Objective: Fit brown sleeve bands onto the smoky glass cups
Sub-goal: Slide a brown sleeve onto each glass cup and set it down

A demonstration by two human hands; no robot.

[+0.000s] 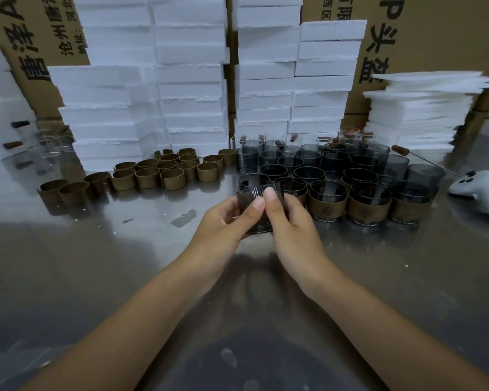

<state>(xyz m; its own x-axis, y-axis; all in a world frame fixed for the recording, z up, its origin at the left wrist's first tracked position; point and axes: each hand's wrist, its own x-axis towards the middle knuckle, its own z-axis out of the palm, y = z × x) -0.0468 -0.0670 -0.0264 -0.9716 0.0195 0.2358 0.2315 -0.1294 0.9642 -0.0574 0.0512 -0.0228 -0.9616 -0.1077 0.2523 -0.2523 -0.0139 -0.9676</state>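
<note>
Both my hands hold one smoky glass cup (250, 197) just above the steel table, at mid-frame. My left hand (226, 221) grips it from the left and my right hand (291, 221) from the right, both thumbs pressed on its near side. No band shows on this cup. Several loose brown sleeve bands (164, 170) stand in rows to the left. Behind the held cup stands a cluster of bare smoky cups (308, 162). Three cups wearing brown bands (326, 206) line the front right.
Stacks of white foam boxes (181, 80) and cardboard cartons fill the back. A pile of thin foam sheets (415, 114) sits at the right. A white game controller (480, 190) lies at the right edge. The steel table (124, 277) stretches toward me.
</note>
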